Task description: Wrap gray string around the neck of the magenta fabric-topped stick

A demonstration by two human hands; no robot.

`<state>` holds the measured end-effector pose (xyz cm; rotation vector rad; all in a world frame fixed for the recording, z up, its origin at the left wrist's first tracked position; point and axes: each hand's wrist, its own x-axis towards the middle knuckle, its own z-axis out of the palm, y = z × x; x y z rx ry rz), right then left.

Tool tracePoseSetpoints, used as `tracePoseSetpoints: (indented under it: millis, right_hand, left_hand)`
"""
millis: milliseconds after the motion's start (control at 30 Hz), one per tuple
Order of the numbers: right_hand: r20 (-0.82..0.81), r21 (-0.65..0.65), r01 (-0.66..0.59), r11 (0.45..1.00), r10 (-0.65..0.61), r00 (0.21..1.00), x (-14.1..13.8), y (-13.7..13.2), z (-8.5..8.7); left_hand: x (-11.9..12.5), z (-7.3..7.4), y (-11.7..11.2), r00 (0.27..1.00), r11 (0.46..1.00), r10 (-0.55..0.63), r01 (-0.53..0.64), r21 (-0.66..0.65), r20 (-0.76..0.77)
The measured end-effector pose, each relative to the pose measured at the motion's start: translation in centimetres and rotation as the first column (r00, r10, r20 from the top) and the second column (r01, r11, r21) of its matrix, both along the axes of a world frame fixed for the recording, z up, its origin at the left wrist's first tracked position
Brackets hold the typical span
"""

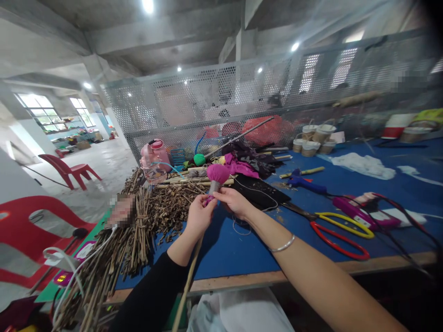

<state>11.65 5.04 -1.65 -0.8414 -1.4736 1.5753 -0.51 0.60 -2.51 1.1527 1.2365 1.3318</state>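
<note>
Flanking the pink ball (pixel 218 173) are dried stalks (pixel 138 235) and scissors (pixel 314 216).

You're in a workshop: scissors (pixel 314 216) on the blue bench (pixel 242 263) right of your grip (pixel 200 212), bundled dried stalks (pixel 139 235) left, perforated metal screen (pixel 194 103) beyond, concrete beams (pixel 173 42) overhead.

On the worktop (pixel 249 260), stems (pixel 141 230) are heaped at the left; scissors (pixel 314 216) and a glue gun (pixel 309 184) are laid at the right. Behind these, buckets (pixel 310 148) are set before a mesh screen (pixel 207 94). Between stems and scissors, a ball (pixel 218 173) is held.
</note>
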Motion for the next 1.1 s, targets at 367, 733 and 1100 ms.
tracePoseSetpoints:
  millis: [367,733,1100]
  right_hand:
    - [-0.059,0.092,0.139,0.986,-0.133,0.989,0.9,0.4,0.5]
    - [-0.206,-0.085,-0.022,0.996,0.004,0.979,0.3,-0.1,0.7]
    - [-0.017,-0.059,-0.108,0.992,0.107,0.994,0.5,0.4,-0.9]
  left_hand:
    - [-0.4,1.3,-0.4,0.992,0.998,-0.058,0.06,-0.02,0.109]
    - [-0.6,2.7,-0.8,0.823,0.965,-0.123,0.23,-0.127,0.554]
    - [-1.0,1.4,-0.1,0.913,0.895,-0.215,0.327,-0.305,0.348]
